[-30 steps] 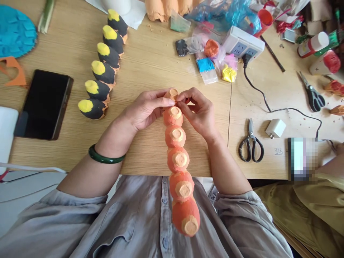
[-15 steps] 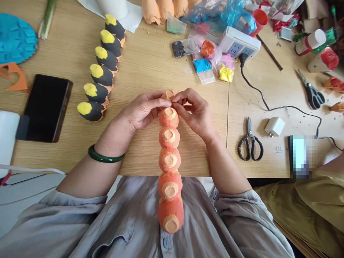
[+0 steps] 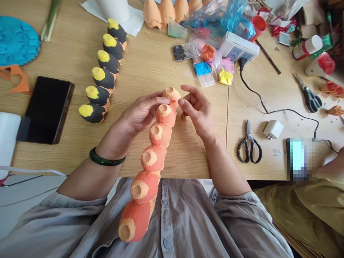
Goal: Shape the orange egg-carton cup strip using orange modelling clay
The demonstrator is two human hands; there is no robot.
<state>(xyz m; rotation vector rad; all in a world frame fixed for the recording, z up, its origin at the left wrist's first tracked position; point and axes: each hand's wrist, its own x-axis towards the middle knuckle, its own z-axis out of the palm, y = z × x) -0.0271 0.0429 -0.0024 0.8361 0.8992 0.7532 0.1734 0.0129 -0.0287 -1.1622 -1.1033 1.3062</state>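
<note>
My left hand holds a long strip of joined egg-carton cups near its far end, thumb on top. Most cups are coated in red-orange with bare, pale orange tips; the farthest cup is mostly pale orange. The strip slants from the far end down to the left over my lap. Beside the far cup, my right hand has its fingers apart, the thumb close to the cup's right side. Nothing shows between its fingers.
A row of black cups with yellow tips and a dark phone lie left. Bagged clay, a power strip and a cord are beyond my right hand. Scissors and a white plug lie right; a person sits far right.
The strip's near end has swung left, tilting the strip and turning its cups. My right hand has let go of the far cup and spread its fingers. My left hand still holds on.
</note>
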